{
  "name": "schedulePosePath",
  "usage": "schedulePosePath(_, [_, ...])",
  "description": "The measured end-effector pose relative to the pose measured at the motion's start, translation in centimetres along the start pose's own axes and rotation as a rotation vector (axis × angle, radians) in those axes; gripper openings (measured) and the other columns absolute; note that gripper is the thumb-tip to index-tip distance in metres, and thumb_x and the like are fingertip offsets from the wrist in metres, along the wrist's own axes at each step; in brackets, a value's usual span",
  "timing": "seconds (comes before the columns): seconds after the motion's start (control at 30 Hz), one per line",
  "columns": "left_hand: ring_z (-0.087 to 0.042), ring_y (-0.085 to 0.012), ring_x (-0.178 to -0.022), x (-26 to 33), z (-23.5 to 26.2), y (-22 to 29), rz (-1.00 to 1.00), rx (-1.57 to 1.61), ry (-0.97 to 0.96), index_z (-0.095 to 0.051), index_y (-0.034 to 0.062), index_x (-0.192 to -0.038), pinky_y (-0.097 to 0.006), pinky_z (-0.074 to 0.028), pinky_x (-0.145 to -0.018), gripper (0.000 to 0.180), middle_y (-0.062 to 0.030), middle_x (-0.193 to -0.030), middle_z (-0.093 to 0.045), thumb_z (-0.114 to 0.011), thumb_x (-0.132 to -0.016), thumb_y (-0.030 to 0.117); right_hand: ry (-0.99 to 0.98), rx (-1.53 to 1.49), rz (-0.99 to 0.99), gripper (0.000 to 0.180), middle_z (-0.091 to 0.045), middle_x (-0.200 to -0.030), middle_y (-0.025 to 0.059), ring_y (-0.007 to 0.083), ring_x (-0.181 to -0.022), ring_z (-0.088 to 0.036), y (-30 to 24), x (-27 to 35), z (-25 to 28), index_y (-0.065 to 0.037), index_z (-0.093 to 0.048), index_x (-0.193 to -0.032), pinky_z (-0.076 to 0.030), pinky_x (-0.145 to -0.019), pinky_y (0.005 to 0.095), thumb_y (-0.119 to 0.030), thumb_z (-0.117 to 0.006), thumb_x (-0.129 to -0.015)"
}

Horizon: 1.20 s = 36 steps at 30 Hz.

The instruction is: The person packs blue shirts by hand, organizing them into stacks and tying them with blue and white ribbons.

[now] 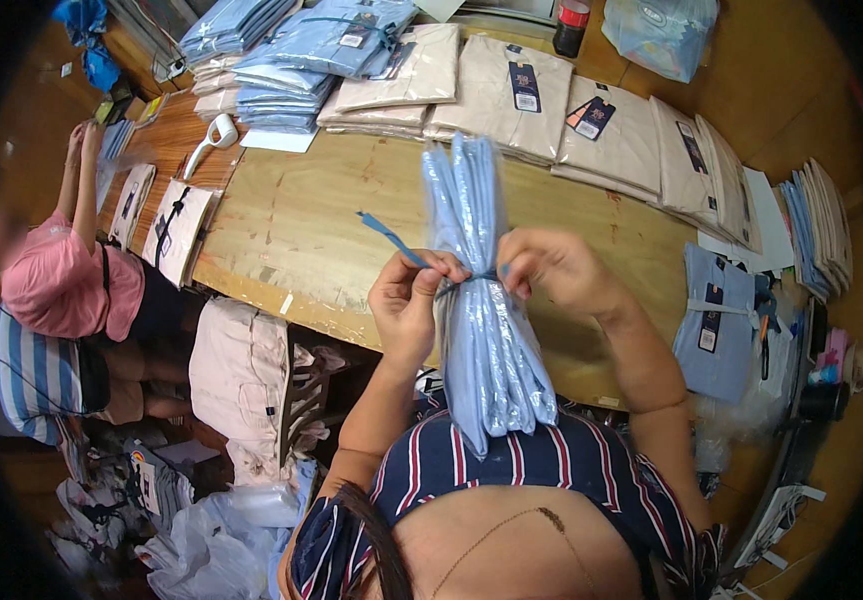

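A stack of light blue folded garments in clear bags (481, 300) stands on edge in front of me over the wooden table (311, 230). A blue strap (391, 240) runs around its middle, with one loose end sticking out to the upper left. My left hand (409, 300) pinches the strap at the left side of the bundle. On the right side my right hand (556, 270) grips the strap against the stack.
Beige packed shirts (541, 100) with dark tags and blue packed stacks (301, 50) lie across the far table. More blue shirts (716, 320) and a pile (816, 230) sit at right. A person in pink (71, 280) sits at left by white bags (176, 230). A white scanner (213, 138) lies nearby.
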State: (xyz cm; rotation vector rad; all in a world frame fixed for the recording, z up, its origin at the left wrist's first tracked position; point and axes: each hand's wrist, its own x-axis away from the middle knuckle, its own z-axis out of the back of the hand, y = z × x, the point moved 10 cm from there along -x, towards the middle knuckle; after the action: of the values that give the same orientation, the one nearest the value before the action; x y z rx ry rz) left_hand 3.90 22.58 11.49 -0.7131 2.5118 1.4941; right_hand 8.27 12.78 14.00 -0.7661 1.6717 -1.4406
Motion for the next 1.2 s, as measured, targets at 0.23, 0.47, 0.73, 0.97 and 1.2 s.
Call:
schedulePosePath(0.23, [-0.051,-0.0187,-0.059,-1.1,-1.1,0.5,-0.093,-0.068,-0.068,-0.044,-0.0006,-0.073,-0.029,-0.044,-0.055,0.015,-0.0109,-0.063,-0.049,-0.052,-0.078,0.011,0.404,-0.657,0.265,0.024,-0.047,-0.061,0.0060,0.0165,-0.058,-0.048,1.4,1.1,4.1,-0.002,-0.049,-0.071,-0.041,-0.061,0.0299,-0.022,-0.046,-0.082])
schedulePosePath(0.47, [-0.052,-0.0093,-0.052,-2.4,-0.1,0.7,0.227,-0.328,-0.038,-0.048,-0.0025,-0.073,-0.017,-0.038,-0.046,0.007,-0.0077,-0.062,-0.055,-0.055,-0.072,-0.002,0.426,-0.278,0.271,0.022,-0.051,-0.062,0.0080,0.0161,-0.062,-0.051,-2.9,2.0,2.7,0.001,-0.050,-0.070,-0.042,-0.066,0.0285,-0.016,-0.045,-0.083])
schedulePosePath(0.73, [-0.051,-0.0079,-0.052,-3.3,-4.2,2.4,0.032,-0.805,-0.305,-0.053,-0.0025,-0.070,-0.021,-0.041,-0.049,0.009,-0.0043,-0.058,-0.055,-0.061,-0.066,-0.002,0.325,0.096,0.250,0.017,-0.056,-0.071,0.0048,0.0075,-0.065,-0.051,-6.6,-1.1,1.2,0.005,-0.053,-0.075,-0.041,-0.059,0.0191,-0.010,-0.048,-0.080])
schedulePosePath(0.97, [-0.052,-0.0101,-0.054,-3.2,-4.1,1.5,0.080,-0.808,-0.327,-0.054,-0.0037,-0.073,-0.022,-0.041,-0.050,0.009,-0.0059,-0.060,-0.055,-0.059,-0.068,0.001,0.313,0.553,0.141,0.019,-0.055,-0.076,0.0045,0.0103,-0.072,-0.051,-4.7,-0.5,2.7,0.001,-0.055,-0.088,-0.041,-0.069,0.0235,-0.010,-0.057,-0.072])
schedulePosePath(1.2, [-0.052,-0.0109,-0.057,-3.5,-3.8,-0.2,0.396,-0.416,-0.349,-0.053,-0.0002,-0.070,-0.018,-0.038,-0.049,0.007,-0.0067,-0.066,-0.057,-0.059,-0.070,0.002,0.435,0.688,0.127,0.010,-0.055,-0.065,0.0135,0.0284,-0.062,-0.052,-4.6,3.1,2.3,-0.003,-0.055,-0.068,-0.040,-0.059,0.0336,-0.013,-0.057,-0.067])
